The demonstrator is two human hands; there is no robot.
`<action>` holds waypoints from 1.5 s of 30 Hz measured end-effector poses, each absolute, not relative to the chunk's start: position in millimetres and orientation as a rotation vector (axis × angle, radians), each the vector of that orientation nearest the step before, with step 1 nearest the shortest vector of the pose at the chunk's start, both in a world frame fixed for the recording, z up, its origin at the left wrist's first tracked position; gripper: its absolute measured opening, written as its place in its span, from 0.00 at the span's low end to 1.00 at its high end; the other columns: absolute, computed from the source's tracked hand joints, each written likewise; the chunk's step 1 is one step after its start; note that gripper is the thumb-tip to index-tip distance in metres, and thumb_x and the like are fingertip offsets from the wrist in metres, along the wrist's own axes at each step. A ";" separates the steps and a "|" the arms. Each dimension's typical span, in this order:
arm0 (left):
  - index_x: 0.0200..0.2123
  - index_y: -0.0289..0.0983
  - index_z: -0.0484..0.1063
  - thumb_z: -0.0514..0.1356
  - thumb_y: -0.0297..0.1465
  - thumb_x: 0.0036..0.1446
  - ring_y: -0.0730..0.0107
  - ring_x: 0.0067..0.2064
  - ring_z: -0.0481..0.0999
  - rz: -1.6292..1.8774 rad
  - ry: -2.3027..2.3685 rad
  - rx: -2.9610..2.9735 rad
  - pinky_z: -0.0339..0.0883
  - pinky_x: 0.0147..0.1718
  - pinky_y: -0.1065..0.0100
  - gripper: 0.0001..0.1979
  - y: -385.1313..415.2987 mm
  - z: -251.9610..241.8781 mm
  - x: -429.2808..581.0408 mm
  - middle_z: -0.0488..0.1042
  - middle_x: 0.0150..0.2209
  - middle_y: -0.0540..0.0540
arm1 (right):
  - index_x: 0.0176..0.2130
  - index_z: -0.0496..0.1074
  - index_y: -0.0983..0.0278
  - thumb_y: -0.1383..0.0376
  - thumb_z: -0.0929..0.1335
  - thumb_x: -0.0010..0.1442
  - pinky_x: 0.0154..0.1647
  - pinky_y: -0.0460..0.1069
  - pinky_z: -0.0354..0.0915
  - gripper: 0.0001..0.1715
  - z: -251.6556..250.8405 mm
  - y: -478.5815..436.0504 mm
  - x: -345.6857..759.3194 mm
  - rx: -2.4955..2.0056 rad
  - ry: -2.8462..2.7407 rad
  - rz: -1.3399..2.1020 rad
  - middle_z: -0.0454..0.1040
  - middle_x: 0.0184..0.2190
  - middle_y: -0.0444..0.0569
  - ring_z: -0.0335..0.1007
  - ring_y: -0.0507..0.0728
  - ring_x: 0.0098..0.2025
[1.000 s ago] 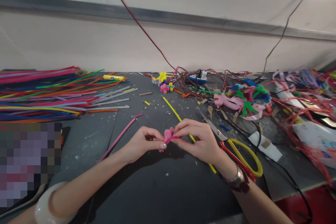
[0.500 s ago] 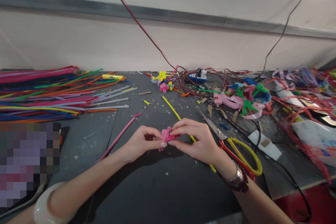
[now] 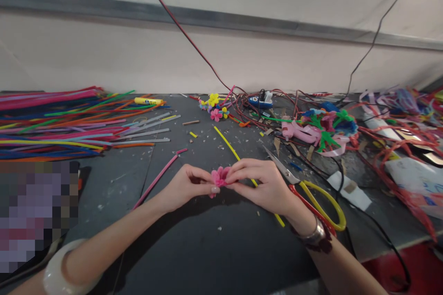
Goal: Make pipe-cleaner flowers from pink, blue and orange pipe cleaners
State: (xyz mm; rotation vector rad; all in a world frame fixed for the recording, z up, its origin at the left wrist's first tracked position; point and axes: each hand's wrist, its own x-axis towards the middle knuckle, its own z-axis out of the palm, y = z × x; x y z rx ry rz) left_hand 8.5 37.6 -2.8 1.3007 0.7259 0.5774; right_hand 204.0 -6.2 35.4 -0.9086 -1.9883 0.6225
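Note:
A small pink pipe-cleaner flower (image 3: 219, 176) is held between my two hands above the dark table (image 3: 214, 258). My left hand (image 3: 188, 184) pinches its left side between thumb and fingers. From the right, my right hand (image 3: 259, 182) pinches another part of the flower, its fingertips hiding some of the petals. A yellow pipe cleaner (image 3: 228, 143) passes beneath my right hand. Left of my left hand lies a pink pipe cleaner (image 3: 159, 177). Scissors (image 3: 308, 189) with red and yellow handles rest beside my right wrist.
Many coloured pipe cleaners (image 3: 69, 124) are heaped at the left, near a yellow tube (image 3: 148, 101). Finished small flowers (image 3: 215, 106) sit at the back. Tangled cables (image 3: 242, 101), a pink glue gun (image 3: 301, 133) and a white scrap (image 3: 349, 191) occupy the right side.
The pink flower has turned, so more of its petals now face up. My right fingers have shifted slightly along it; my left hand stays nearly still.

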 end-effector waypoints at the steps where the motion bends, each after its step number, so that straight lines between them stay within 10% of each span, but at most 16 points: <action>1: 0.23 0.33 0.77 0.65 0.26 0.44 0.79 0.23 0.68 0.575 0.729 1.318 0.61 0.26 0.77 0.02 37.7 -2.5 8.3 0.74 0.20 0.51 | 0.33 0.75 0.63 0.70 0.67 0.54 0.39 0.46 0.67 0.06 35.5 -6.5 203.9 -0.909 -1.991 0.632 0.75 0.33 0.47 0.71 0.50 0.35; 16: 0.21 0.32 0.76 0.66 0.27 0.42 0.76 0.23 0.69 0.597 0.690 1.384 0.62 0.24 0.74 0.03 35.5 -4.0 8.6 0.74 0.21 0.48 | 0.30 0.75 0.66 0.65 0.69 0.50 0.31 0.45 0.66 0.06 33.7 2.7 205.4 -1.162 -1.510 1.366 0.75 0.26 0.46 0.70 0.50 0.27; 45: 0.22 0.32 0.77 0.65 0.28 0.45 0.74 0.24 0.70 0.606 0.724 1.491 0.63 0.25 0.73 0.04 35.4 0.9 10.1 0.74 0.22 0.47 | 0.34 0.73 0.66 0.63 0.68 0.52 0.28 0.44 0.66 0.09 33.7 1.1 200.0 -1.121 -1.444 1.359 0.74 0.27 0.46 0.69 0.48 0.26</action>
